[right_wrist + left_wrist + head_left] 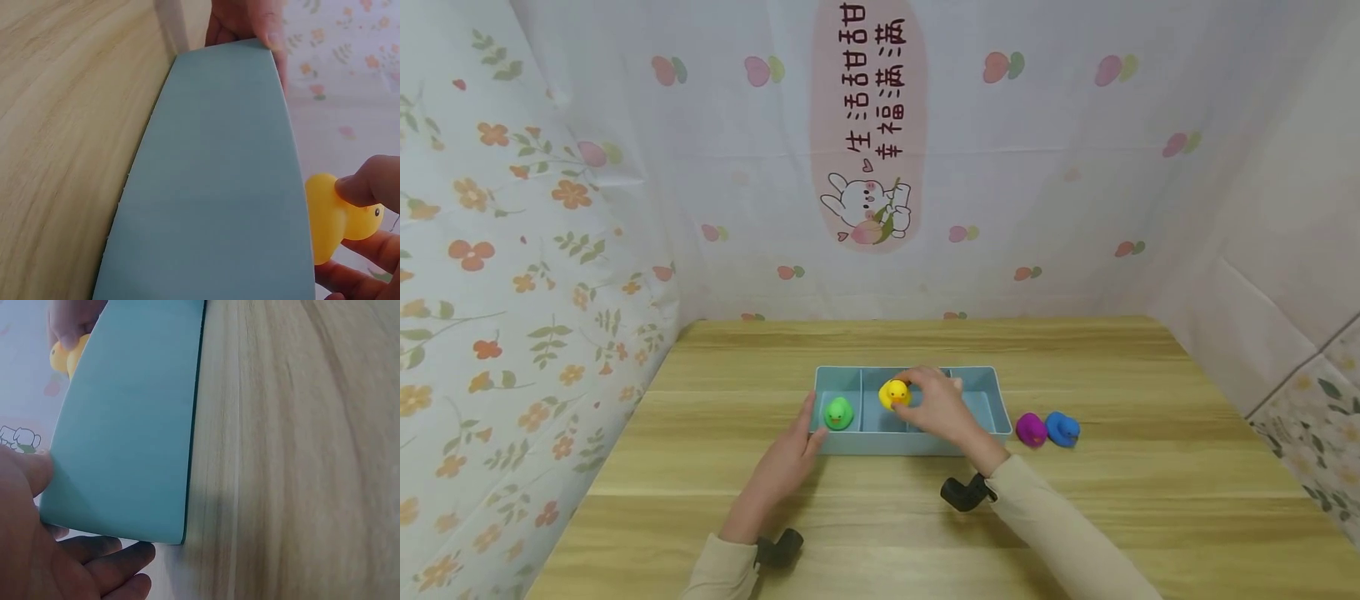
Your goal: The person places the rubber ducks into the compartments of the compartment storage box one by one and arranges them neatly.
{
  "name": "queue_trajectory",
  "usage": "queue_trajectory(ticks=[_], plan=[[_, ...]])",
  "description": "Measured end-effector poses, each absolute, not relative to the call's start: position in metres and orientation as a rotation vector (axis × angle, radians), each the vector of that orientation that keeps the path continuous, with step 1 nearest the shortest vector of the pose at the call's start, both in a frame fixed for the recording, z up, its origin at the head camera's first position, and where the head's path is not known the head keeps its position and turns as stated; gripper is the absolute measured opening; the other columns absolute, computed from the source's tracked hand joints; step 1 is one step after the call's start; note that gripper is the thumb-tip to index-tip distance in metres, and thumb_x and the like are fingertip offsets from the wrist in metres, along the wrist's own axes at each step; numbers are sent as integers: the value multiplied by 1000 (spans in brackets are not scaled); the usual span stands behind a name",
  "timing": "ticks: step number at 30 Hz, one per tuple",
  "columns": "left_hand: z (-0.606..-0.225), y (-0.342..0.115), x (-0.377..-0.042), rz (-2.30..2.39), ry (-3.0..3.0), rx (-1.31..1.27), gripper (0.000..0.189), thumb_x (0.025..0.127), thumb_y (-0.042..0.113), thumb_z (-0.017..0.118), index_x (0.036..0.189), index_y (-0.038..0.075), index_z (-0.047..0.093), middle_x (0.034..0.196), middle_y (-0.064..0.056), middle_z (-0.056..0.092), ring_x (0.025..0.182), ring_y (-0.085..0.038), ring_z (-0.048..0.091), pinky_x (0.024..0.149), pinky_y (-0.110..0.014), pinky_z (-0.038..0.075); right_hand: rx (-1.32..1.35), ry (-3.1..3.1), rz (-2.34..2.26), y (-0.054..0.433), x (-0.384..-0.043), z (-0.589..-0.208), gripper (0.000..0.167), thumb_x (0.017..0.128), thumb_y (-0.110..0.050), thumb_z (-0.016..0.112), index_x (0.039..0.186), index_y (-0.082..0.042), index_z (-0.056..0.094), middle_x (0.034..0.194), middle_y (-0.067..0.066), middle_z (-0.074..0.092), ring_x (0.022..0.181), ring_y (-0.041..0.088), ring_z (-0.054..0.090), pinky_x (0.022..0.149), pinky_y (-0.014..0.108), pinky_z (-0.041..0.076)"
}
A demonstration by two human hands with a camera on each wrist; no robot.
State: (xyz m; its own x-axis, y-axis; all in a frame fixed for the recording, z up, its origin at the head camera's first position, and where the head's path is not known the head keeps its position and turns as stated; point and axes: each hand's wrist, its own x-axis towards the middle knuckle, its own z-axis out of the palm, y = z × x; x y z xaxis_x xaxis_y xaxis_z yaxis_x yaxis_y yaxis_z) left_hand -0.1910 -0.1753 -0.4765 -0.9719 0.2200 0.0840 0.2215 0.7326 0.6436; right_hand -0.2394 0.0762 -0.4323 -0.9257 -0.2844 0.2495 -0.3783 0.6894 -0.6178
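Observation:
A light blue divided box stands on the table, with a green rubber duck in its leftmost compartment. My left hand holds the box's left end, thumb at the front rim and fingers along the end wall. My right hand pinches a yellow rubber duck between thumb and fingers, over the compartment beside the green duck's. In the right wrist view, the box's front wall hides the yellow duck's lower part. Whether it touches the box floor, I cannot tell.
A purple rubber duck and a blue rubber duck sit side by side on the wooden table, just right of the box. Behind the table hangs a patterned cloth, and a floral cloth borders the left side.

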Motion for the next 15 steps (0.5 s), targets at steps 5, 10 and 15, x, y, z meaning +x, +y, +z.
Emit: queue_trajectory(ticks=[5, 10, 15], plan=[[-476, -177, -190, -1088, -2929, -371, 63, 104, 30, 40, 154, 6, 10, 153, -22, 28, 135, -41, 38, 109, -54, 34, 557, -2785, 990, 67, -245, -436, 31, 78, -24, 77, 106, -16, 70, 107, 1, 68, 98, 27, 58, 78, 43, 25], [-475, -177, -191, -1085, -2934, -372, 64, 104, 31, 39, 154, 5, 9, 153, -22, 28, 134, -41, 38, 109, -54, 33, 573, -2810, 886, 60, -251, -439, 27, 76, -24, 77, 102, -16, 72, 99, -1, 70, 88, 19, 51, 74, 40, 24], [-474, -177, -190, -1092, -2927, -380, 63, 104, 30, 40, 153, 3, 11, 153, -22, 29, 135, -40, 38, 110, -53, 33, 572, -2859, 710, 54, -252, -441, 28, 74, -25, 78, 101, -16, 72, 97, -3, 72, 80, 16, 44, 70, 39, 22]])
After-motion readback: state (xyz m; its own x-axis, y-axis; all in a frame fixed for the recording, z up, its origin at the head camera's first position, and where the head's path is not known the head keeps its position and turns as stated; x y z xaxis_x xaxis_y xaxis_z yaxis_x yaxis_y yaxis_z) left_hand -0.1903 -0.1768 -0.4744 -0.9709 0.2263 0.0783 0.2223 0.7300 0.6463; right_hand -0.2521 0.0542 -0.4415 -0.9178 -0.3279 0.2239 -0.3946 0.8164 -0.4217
